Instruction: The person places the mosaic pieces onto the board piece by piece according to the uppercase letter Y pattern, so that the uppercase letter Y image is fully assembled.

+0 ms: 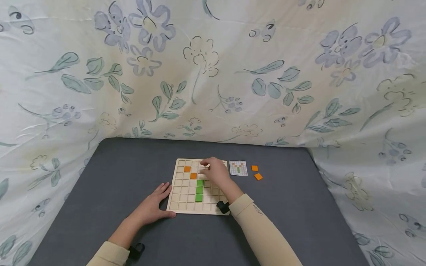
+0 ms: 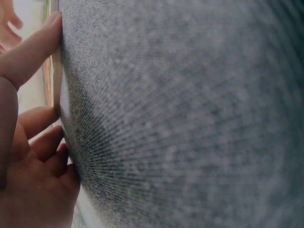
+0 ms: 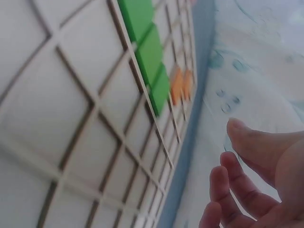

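Observation:
A wooden grid board [image 1: 184,208] lies on the table with a column of green square tiles [image 1: 199,190] and two orange tiles [image 1: 193,176] in its cells. My left hand [image 1: 153,207] rests at its lower left corner, thumb on the near edge and spread fingers along the left side. The left wrist view shows the thumb [image 2: 35,47] against the board's edge. Over the upper right of the board is my right hand [image 1: 216,171], thumb and fingers apart. Nothing shows between those fingers [image 3: 237,190] in the right wrist view.
A small printed pattern card [image 1: 238,168] lies just right of the board. Beyond it are two loose orange tiles [image 1: 254,168] on the dark grey table [image 1: 283,207]. A flower-print cloth [image 1: 213,74] hangs behind and at the sides.

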`<state>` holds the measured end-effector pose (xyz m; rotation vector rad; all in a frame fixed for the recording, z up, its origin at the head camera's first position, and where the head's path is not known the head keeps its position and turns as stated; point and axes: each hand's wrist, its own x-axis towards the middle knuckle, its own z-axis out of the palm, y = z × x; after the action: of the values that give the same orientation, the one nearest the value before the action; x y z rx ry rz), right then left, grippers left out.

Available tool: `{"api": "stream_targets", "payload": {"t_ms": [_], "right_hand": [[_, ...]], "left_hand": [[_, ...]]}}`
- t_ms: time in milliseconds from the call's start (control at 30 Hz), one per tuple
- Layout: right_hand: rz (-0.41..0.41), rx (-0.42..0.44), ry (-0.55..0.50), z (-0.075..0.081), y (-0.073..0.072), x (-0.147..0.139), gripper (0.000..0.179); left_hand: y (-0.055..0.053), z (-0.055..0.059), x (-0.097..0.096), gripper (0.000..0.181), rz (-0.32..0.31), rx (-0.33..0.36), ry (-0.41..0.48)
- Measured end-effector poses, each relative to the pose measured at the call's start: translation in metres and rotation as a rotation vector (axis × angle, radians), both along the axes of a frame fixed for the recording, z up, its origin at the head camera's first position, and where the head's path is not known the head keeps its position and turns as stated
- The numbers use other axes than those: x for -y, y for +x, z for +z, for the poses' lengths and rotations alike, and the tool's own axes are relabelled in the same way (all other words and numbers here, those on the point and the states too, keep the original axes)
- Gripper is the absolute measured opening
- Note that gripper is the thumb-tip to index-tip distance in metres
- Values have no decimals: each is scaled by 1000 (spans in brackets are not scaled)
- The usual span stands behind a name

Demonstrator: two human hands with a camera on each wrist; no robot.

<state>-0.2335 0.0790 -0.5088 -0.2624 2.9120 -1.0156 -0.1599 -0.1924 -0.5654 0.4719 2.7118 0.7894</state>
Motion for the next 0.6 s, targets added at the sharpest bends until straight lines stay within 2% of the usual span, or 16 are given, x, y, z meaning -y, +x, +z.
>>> {"api": "stream_targets", "payload": {"t_ms": [267, 467, 600], "right_hand": [[-152, -97, -43, 3, 29, -37, 34], [-327, -143, -26, 1, 51, -69, 36], [-461, -131, 18, -5, 66, -94, 40]], "left_hand": [[7, -2, 4, 112, -13, 5, 5], [14, -1, 13, 111, -22, -8, 6], [19, 1, 17, 110, -37, -5, 14]]}}
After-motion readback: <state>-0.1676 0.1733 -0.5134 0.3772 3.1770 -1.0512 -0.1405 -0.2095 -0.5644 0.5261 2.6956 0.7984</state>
